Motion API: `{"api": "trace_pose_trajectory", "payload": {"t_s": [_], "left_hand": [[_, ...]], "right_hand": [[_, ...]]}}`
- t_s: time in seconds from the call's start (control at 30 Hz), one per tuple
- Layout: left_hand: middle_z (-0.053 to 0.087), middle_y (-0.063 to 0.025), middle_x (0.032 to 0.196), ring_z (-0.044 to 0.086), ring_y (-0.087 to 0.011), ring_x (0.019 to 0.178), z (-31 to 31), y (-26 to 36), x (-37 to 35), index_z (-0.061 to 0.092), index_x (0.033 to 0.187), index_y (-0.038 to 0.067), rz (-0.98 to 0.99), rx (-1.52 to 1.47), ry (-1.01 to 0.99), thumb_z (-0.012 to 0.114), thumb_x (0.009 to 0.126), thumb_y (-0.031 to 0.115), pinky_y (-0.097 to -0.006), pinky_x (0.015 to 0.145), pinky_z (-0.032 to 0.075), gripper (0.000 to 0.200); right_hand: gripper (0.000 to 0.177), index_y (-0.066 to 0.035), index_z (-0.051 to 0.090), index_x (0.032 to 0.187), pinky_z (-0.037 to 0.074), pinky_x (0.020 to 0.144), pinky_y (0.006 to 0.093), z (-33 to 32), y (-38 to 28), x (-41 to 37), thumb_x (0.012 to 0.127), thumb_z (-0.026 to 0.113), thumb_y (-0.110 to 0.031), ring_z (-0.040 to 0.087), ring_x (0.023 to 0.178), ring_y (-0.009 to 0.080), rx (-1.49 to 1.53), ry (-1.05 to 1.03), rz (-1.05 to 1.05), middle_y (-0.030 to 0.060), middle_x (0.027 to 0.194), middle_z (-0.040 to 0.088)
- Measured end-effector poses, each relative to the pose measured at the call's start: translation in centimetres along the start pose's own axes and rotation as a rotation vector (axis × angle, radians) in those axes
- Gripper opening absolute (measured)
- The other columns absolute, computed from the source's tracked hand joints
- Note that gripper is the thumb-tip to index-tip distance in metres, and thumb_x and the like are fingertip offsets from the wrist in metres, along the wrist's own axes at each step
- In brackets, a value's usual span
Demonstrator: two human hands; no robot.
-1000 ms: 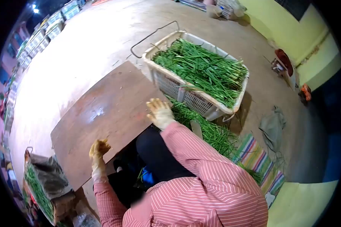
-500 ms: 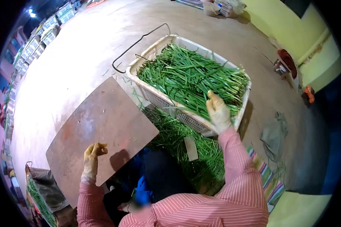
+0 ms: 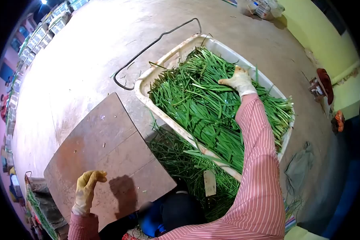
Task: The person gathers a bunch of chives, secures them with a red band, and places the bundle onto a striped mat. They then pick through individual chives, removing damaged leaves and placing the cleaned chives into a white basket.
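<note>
Long flat green leaves with pale stem ends, looking like garlic chives (image 3: 200, 104), fill a white plastic crate (image 3: 164, 112). My right hand (image 3: 242, 82), in a pale stained glove, lies on top of the chives near the far long side, thumb spread from the fingers. Above the brown board (image 3: 120, 156) is my left hand (image 3: 86, 191), also gloved, its fingers curled in towards the thumb. Nothing shows in that hand, and its shadow falls on the board.
More loose chives (image 3: 172, 154) lie on the floor between board and crate, with a small pale slab (image 3: 209, 183) on them. A wire handle (image 3: 148, 43) sticks out past the crate's far left end. Stacked crates (image 3: 38, 38) line the far left. A grey cloth (image 3: 300, 168) lies right.
My right hand has moved from the crate's near side forward across the chives, its thumb now spread. My left hand has shifted slightly left and down, still curled. The view has shifted.
</note>
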State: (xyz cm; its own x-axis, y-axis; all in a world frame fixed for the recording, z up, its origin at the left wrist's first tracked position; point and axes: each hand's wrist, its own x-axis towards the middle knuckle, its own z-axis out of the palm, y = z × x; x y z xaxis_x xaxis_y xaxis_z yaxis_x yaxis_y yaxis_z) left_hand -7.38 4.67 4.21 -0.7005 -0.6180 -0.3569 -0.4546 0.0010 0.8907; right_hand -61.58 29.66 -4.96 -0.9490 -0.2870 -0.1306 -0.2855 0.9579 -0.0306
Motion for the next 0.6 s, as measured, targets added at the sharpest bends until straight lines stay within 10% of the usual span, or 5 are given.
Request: {"api": "trace_pose_trajectory", "payload": {"t_s": [0.43,0.6], "left_hand": [[0.067,-0.0118,0.089,0.064,-0.0185,0.076,-2.4,-2.7,-3.0,0.061,0.097,-0.003,-0.119,-0.058,0.267,0.054,0.095,0.026,-0.0317,0.077,0.050,0.030],[0.067,-0.0111,0.088,0.064,-0.0184,0.076,-1.1,-1.8,-2.3,0.062,0.096,-0.003,-0.105,-0.071,0.254,0.054,0.095,0.027,-0.0317,0.077,0.050,0.031]], "right_hand": [[0.128,-0.003,0.010,0.147,0.033,0.107,0.0399,1.2,1.5,4.4,0.056,0.081,-0.058,0.041,0.129,0.0358,0.288,-0.331,0.012,0.0225,0.140,0.041],[0.107,0.012,0.038,0.134,0.040,0.100,0.0320,-0.6,1.2,3.7,0.058,0.079,-0.050,0.051,0.120,0.0326,0.265,-0.350,-0.061,0.0254,0.128,0.052]]}}
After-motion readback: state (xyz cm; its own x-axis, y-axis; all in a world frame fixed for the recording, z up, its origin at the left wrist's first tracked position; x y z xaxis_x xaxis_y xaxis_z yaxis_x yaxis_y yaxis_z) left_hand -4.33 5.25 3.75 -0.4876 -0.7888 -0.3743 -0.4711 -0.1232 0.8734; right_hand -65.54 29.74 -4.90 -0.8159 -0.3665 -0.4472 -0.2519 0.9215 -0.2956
